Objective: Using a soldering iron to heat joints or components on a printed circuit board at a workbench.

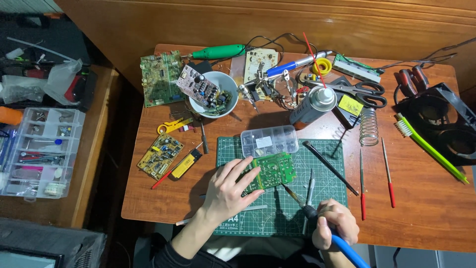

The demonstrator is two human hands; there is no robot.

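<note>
At lower centre, on the green mat (329, 198), the left hand (229, 191) lies with fingers spread on the board (271, 169). Right hand (336, 226) is fisted around the iron (310, 212), tip at the board's edge. Tweezers (309, 191) and a clear box (269, 140) crowd close.

Both hands (229, 191) are bare, with no gloves or rings. A dark sleeve (166, 255) covers the left upper forearm.

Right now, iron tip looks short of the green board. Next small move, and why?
Probably ease the blue-handled soldering iron forward until its tip meets the lower right edge of the green circuit board. The tip sits just off that edge, the right hand grips the handle, and the left hand presses the board onto the green cutting mat.
</note>
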